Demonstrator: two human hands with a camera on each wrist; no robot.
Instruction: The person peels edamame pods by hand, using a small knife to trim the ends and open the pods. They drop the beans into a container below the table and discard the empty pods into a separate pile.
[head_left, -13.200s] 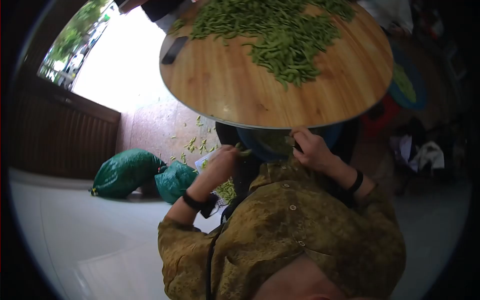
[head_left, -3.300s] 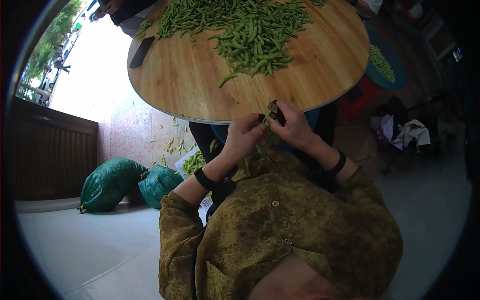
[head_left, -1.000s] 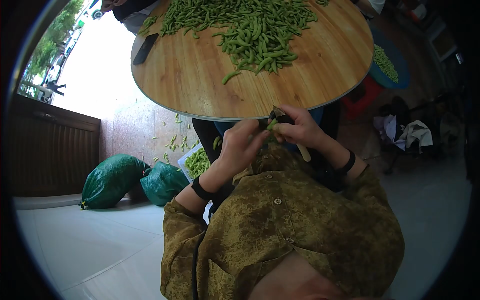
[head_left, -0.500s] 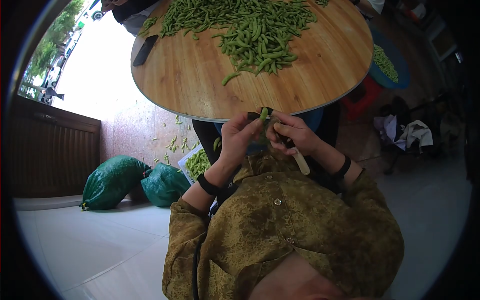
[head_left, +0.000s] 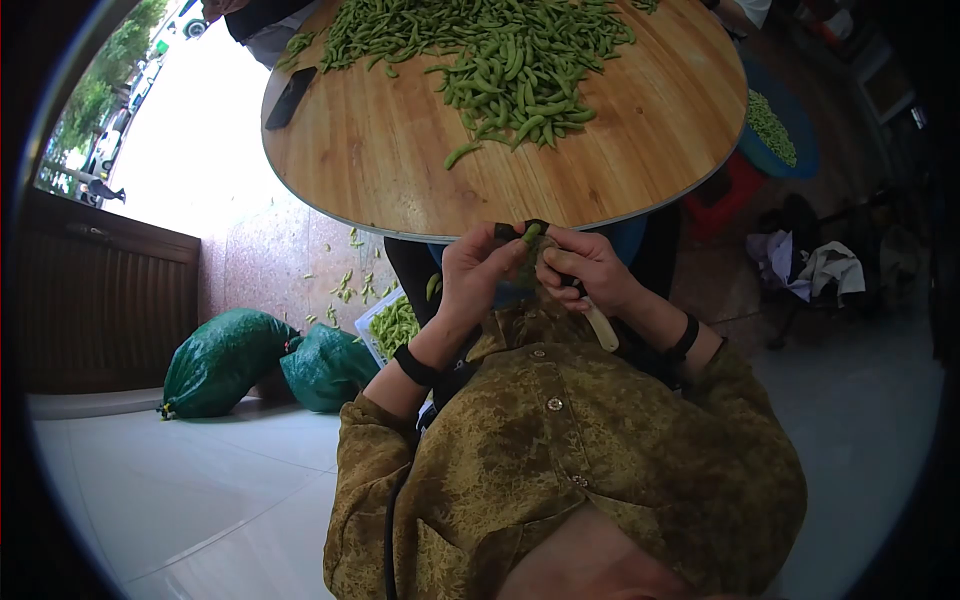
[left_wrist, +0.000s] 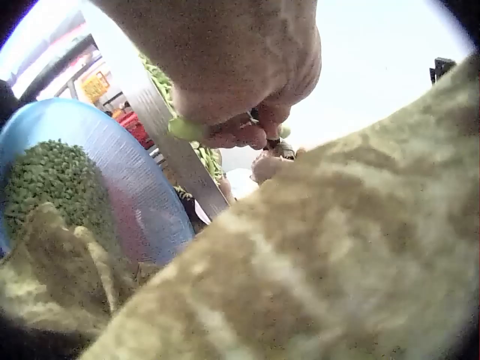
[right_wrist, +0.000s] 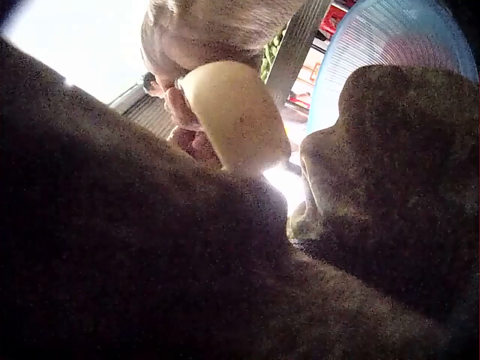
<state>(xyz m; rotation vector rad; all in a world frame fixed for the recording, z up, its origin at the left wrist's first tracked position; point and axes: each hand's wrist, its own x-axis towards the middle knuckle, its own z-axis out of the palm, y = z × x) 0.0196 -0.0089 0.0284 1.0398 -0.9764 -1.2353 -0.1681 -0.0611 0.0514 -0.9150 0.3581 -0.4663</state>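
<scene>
In the head view my left hand (head_left: 478,268) pinches a green bean pod (head_left: 532,233) between thumb and fingers, just below the near edge of the round table. My right hand (head_left: 596,268) is close beside it, fingers curled around a knife whose pale handle (head_left: 602,328) sticks out toward the body. The knife's other end is mostly hidden between the hands. Black covers wrap some fingertips. The left wrist view shows my left hand (left_wrist: 240,82) from behind, with a pod end (left_wrist: 184,129) showing. The knife handle (right_wrist: 236,112) is large in the right wrist view.
A heap of pods (head_left: 520,80) lies on the wooden table (head_left: 370,160), with a dark flat object (head_left: 290,98) at left. A blue basin (left_wrist: 142,172) of shelled beans is below. Green sacks (head_left: 230,362) and a crate of pods (head_left: 395,325) stand on the floor.
Over the last second both hands have drawn together at the table edge, and the knife handle has swung lower. From half a second ago, the pod has tipped slightly; the hands stay nearly in place.
</scene>
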